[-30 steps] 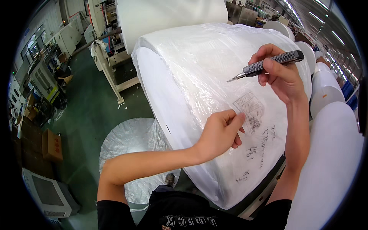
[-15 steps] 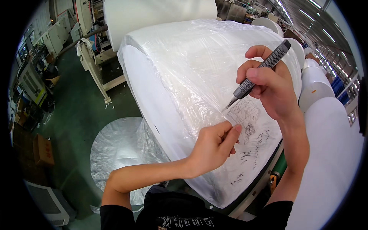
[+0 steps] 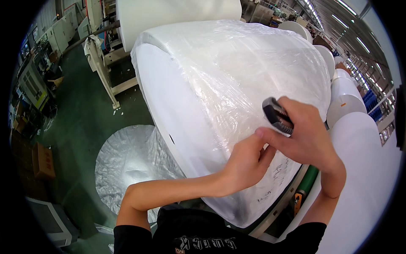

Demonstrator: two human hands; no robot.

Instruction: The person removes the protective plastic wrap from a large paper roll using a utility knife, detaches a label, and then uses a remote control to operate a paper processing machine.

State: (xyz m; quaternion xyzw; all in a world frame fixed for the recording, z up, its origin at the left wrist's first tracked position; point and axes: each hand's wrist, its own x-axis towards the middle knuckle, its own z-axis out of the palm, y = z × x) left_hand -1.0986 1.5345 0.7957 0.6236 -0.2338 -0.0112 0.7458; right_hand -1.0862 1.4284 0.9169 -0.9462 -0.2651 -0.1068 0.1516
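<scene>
A large white roll wrapped in clear plastic film [image 3: 220,84] lies in front of me, with dark handwritten marks [image 3: 265,196] low on its near side. In my right hand [image 3: 311,133] is a dark grey utility knife [image 3: 277,115] with a ribbed handle; its blade is out of sight. The right thumb meets the fingertips of my left hand [image 3: 247,165]. My left hand is closed in a pinch low over the film; the bit of film between its fingers is mostly hidden by both hands.
Another big white roll [image 3: 177,21] sits on a machine frame behind. More white rolls [image 3: 359,169] line the right side. Crumpled silvery sheeting [image 3: 127,165] lies on the green floor to the left, near a cardboard box [image 3: 43,161]. A green roller [image 3: 308,180] shows at the near right.
My right hand has come down to my left and turned, so the knife no longer points at the film beside my left fingers. The left hand keeps its pinch and has shifted slightly.
</scene>
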